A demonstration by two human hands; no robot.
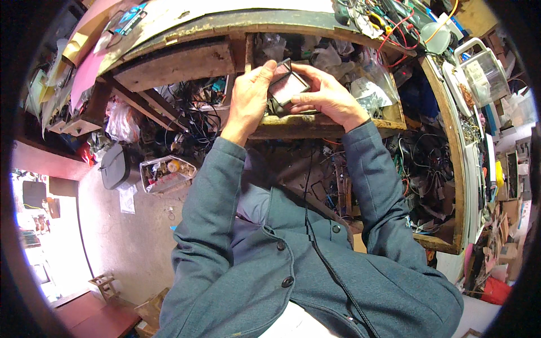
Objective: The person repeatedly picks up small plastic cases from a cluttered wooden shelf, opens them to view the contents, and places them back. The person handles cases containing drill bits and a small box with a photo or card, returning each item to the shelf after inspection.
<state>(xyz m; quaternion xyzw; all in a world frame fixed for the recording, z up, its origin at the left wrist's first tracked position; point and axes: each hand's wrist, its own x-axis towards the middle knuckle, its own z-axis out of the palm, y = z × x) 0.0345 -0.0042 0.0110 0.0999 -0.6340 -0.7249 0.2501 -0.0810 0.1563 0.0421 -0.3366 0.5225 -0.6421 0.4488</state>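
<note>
Both of my hands hold a small dark-rimmed hinged case that stands open, with pale pinkish inner faces. My left hand grips its left side, thumb near the top of the raised part. On the right side, my right hand has its thumb at the lower corner and its fingers around the back. The case is above the wooden front edge of an open drawer. Inside that drawer lie clear plastic bags and other small items. What exactly the case is, I cannot tell.
A worktop runs beyond the drawer, with tangled wires and tools at its right. At right stands a clear plastic container. Black cables hang at left, above a dark bin and an open box of odds and ends.
</note>
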